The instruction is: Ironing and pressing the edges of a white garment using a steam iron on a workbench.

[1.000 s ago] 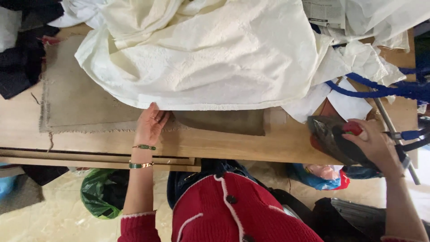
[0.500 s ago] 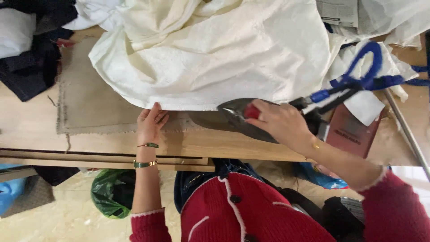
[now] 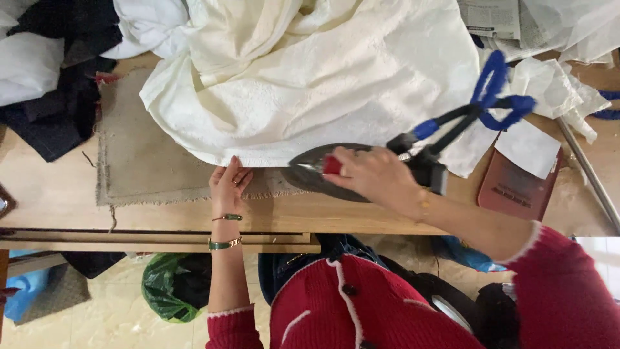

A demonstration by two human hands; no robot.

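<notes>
My left hand (image 3: 229,184) lies flat on the hem of the cream cloth (image 3: 323,77), fingers (image 3: 234,169) spread and straight, gripping nothing. They only press the edge down onto the brown burlap pad (image 3: 139,155), which I judge keeps the fabric taut and stops it sliding while the iron works beside it. The cloth's bulk is heaped beyond my fingertips, toward the far side of the wooden table (image 3: 58,200), with just the near edge pulled smooth under my hand.

My right hand (image 3: 374,178) is wrapped fully round the handle of the dark iron (image 3: 316,169), fingers curled closed over it with a red part showing just past the knuckles. The iron's pointed nose aims toward my left fingers and sits near them but not touching; its sole rests on the cloth's edge where that meets the pad. The cord (image 3: 494,94), bound in blue, loops up behind my right wrist, clear of the fabric, which seems a sensible way to keep it off the pressed area.

Beyond the right hand lie a reddish booklet (image 3: 513,190) and white paper (image 3: 529,145); dark garments (image 3: 51,116) sit well off past my left fingers.
</notes>
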